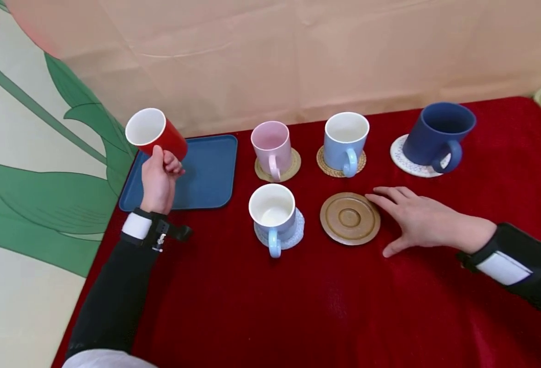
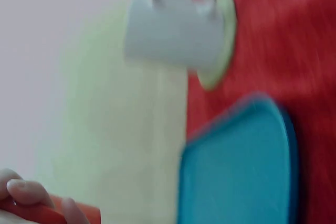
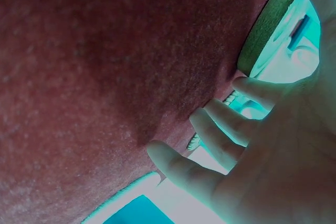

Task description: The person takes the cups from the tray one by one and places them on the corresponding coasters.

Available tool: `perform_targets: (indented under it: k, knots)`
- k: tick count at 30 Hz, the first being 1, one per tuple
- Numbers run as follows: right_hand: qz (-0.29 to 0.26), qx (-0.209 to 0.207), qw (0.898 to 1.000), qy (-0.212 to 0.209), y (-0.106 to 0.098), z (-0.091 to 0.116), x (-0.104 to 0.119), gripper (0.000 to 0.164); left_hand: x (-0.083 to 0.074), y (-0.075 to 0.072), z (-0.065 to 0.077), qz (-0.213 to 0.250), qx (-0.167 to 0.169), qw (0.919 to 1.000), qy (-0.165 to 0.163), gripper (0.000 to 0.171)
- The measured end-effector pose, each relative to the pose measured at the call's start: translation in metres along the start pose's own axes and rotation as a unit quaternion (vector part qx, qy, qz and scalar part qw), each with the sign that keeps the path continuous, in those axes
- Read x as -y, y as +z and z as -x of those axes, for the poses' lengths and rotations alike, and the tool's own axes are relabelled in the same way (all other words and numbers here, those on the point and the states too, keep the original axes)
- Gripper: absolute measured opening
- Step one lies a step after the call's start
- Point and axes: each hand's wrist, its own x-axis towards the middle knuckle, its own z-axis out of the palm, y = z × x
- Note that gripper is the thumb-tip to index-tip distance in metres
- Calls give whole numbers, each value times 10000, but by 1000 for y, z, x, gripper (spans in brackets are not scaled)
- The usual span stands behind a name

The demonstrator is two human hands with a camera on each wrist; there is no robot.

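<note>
My left hand (image 1: 159, 179) grips a red mug (image 1: 175, 142) with a white inside, its fingers curled at the mug's near side. The mug is tilted, mouth toward the upper left, over the far left part of a blue tray (image 1: 208, 174). In the left wrist view only a strip of the red mug (image 2: 86, 212) shows by the fingers. My right hand (image 1: 424, 220) has its fingers spread, with the index fingertip right at the edge of a round brown wooden coaster (image 1: 330, 220). Nothing stands on that coaster.
Behind stand a pink mug (image 1: 270, 140), a light blue mug (image 1: 339, 148) and a dark blue mug (image 1: 431, 143), each on a coaster. Nearer, a white-and-blue mug (image 1: 272, 209) sits on a pale blue coaster (image 1: 299, 230). A red cloth (image 1: 298, 312) covers the table.
</note>
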Motion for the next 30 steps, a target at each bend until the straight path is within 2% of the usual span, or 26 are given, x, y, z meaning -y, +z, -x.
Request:
perform_targets:
  k: [6, 9, 12, 15, 19, 26, 30]
  knots:
    - [-11, 123, 9999, 93, -5, -5, 3, 120, -17, 38, 30, -234, 904, 9943, 512, 40]
    - [-31, 132, 9998, 154, -10, -8, 8, 121, -21, 58, 43, -395, 1345, 9882, 617, 39]
    - [-99, 70, 9999, 113, -13, -11, 13, 121, -21, 78, 52, -532, 1627, 9830, 660, 39]
    - [-201, -17, 9998, -14, -14, -15, 17, 121, -21, 97, 60, -487, 1801, 9807, 590, 38]
    - [-233, -122, 9994, -212, -12, -19, 19, 118, -23, 119, 74, -194, 2063, 9776, 378, 36]
    - [-89, -214, 9994, -265, -9, -21, 16, 111, -21, 153, 97, -219, 2689, 9628, 156, 35]
    - [-185, -217, 9993, -248, -10, -23, 14, 110, -15, 169, 108, -222, 2929, 9558, -163, 33]
